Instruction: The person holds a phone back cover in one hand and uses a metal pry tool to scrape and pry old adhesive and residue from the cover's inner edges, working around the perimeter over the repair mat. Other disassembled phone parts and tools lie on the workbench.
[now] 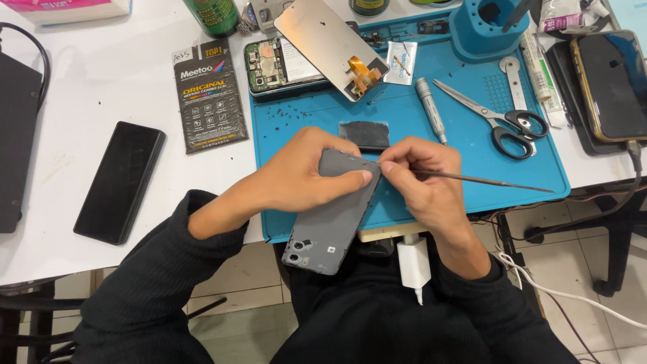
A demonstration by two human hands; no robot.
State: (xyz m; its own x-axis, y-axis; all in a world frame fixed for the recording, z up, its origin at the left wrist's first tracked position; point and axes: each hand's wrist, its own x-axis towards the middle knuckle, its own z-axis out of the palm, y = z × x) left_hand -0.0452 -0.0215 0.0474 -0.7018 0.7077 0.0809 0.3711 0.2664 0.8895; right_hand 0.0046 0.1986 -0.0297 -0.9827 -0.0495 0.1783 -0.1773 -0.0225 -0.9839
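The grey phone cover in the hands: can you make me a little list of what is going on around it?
Left hand: the left hand grips the grey plastic phone back cover, thumb pressed near its top edge.
Right hand: the right hand holds a thin dark metal pick, its tip at the cover's top corner.
Work surface: blue rubber repair mat on a white table.
On the mat: black-handled steel scissors, a silver screwdriver handle, an opened phone body.
Beside the mat: a flat black phone.
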